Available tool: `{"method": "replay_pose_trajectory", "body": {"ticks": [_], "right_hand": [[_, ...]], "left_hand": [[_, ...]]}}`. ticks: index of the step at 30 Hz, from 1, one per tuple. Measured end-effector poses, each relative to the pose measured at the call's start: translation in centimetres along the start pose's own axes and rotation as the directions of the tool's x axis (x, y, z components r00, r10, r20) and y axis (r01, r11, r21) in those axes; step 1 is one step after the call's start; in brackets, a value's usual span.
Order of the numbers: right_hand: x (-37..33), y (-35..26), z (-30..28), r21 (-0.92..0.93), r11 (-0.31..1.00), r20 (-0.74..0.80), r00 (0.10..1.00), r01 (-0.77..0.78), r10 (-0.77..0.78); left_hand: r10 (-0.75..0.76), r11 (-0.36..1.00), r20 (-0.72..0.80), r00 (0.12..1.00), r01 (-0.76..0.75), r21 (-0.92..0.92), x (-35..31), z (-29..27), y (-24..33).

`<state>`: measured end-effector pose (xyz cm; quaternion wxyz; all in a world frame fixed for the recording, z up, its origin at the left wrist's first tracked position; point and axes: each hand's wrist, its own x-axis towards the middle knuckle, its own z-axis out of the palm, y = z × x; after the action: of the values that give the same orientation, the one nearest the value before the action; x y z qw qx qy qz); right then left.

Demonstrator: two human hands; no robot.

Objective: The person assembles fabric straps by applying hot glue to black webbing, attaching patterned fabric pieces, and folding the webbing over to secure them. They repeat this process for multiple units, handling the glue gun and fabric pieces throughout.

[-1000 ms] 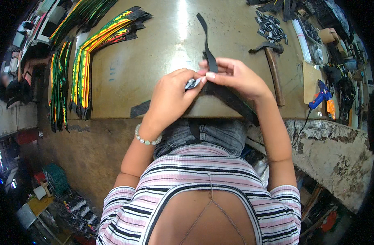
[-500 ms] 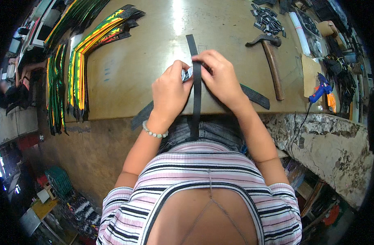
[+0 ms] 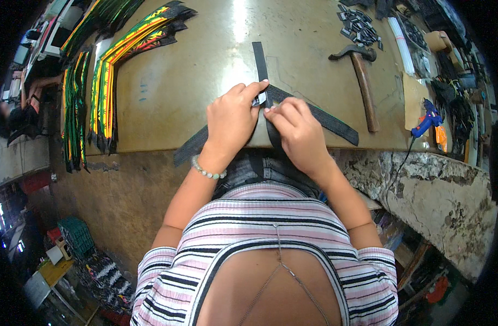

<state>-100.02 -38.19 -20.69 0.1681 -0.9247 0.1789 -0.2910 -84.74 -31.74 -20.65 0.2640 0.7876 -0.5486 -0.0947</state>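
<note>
My left hand [image 3: 231,119] is closed at the spot where black straps meet, over the table near its front edge. Its thumb and fingers pinch a narrow black strap [image 3: 259,61], whose free end points away from me. A small shiny pale piece [image 3: 261,99] shows beside those fingertips; its kind is unclear. My right hand [image 3: 300,130] pinches the same narrow strap just nearer to me, and the strap hangs down toward my lap. A wider black woven strap [image 3: 333,124] spreads out on both sides, passing beneath my hands.
A hammer [image 3: 363,87] lies on the table [image 3: 178,98] to the right, below a heap of small dark pieces [image 3: 360,27]. Farther right is a blue glue gun [image 3: 426,119] with its cord over the edge. Colourful patterned straps [image 3: 105,98] are stacked at the left.
My right hand has moved toward me and now grips the narrow strap lower down. My left hand has shifted slightly right and away, onto the junction. More of the wide strap's right side shows.
</note>
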Motion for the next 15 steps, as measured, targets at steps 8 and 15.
{"method": "replay_pose_trajectory", "body": {"ticks": [8,15], "right_hand": [[-4.2,0.9,-6.2,0.468,0.845,0.171,0.964,-0.26,0.202],[-14.0,21.4,-15.5,0.155,0.682,-0.961,0.05,-0.715,0.27]], "left_hand": [[0.066,0.998,-0.008,0.998,-0.066,0.011,0.4,-0.3,0.2],[-0.027,1.0,-0.079,0.997,0.027,-0.009,0.2,-1.8,0.8]]}}
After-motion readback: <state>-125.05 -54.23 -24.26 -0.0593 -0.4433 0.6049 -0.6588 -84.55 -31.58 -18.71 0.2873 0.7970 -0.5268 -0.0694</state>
